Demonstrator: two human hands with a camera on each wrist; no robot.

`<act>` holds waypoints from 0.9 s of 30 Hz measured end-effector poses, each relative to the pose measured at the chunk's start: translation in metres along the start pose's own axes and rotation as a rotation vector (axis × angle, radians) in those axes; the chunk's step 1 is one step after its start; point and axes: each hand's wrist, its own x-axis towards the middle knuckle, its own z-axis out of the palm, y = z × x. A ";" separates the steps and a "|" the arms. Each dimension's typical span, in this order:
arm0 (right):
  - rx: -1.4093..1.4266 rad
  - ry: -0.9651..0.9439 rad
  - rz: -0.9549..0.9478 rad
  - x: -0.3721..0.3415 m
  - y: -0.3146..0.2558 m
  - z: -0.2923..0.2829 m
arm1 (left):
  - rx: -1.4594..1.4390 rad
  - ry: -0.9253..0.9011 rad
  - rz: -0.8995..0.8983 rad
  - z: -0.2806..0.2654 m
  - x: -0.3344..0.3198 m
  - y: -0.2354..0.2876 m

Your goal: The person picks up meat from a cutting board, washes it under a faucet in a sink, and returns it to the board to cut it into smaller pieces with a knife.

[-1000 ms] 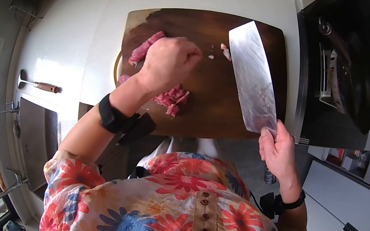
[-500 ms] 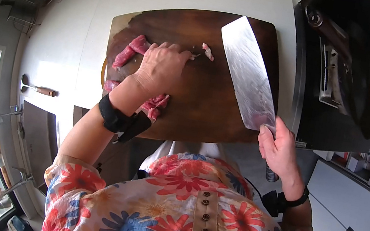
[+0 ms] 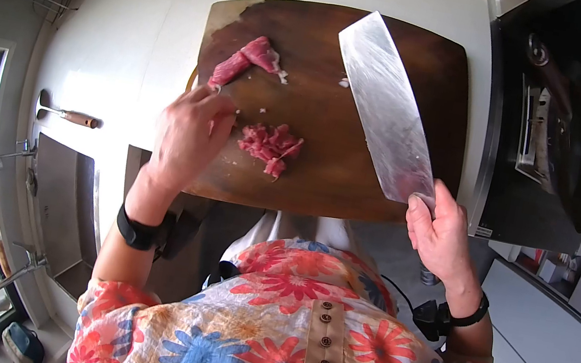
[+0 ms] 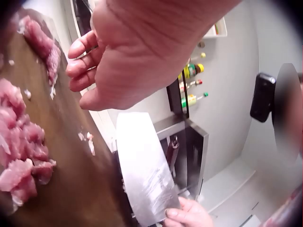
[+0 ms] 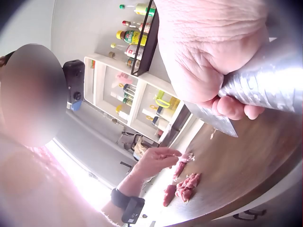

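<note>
Loosely bent and holding nothing visible, the left hand (image 3: 194, 133) hovers over the left side of the wooden board (image 3: 337, 182). Its fingertips are near a long pink meat piece (image 3: 228, 69); the small cut pieces (image 3: 269, 147) lie to its right. The left wrist view shows this hand (image 4: 142, 56) with relaxed fingers. My right hand (image 3: 441, 231) grips the handle of a broad cleaver (image 3: 389, 109), its blade held across the board's right part. In the right wrist view another meat piece (image 5: 169, 195) lies beside the cut pile; the left hand hides it in the head view.
Small pale scraps (image 4: 87, 142) lie on the board. A brown-handled utensil (image 3: 69, 116) rests on the white counter (image 3: 172, 13), with a sink (image 3: 61, 203) below it. At the right is a black stove (image 3: 571, 177). Bottles (image 5: 132, 38) stand on a shelf.
My left hand has moved left from the board's middle, uncovering the long meat piece and the cut pile. The right hand keeps its grip on the cleaver, and the head view has shifted slightly.
</note>
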 end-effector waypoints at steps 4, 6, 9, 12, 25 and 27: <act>-0.094 -0.053 -0.139 0.006 -0.018 0.023 | 0.025 0.077 -0.098 0.010 -0.034 -0.008; -0.112 -0.107 -0.151 0.009 -0.029 0.038 | 0.006 0.114 -0.126 0.018 -0.042 -0.017; -0.118 -0.214 -0.215 0.015 -0.042 0.059 | -0.221 0.151 -0.261 0.026 -0.044 -0.034; -0.102 -0.296 -0.192 0.018 -0.046 0.078 | -0.583 0.147 -0.402 0.026 -0.051 -0.056; -0.292 -0.276 -0.197 0.030 -0.046 0.095 | -0.352 -0.030 -0.087 0.015 -0.068 -0.035; -0.342 -0.267 -0.221 0.029 -0.047 0.095 | -0.340 -0.002 -0.060 0.015 -0.070 -0.033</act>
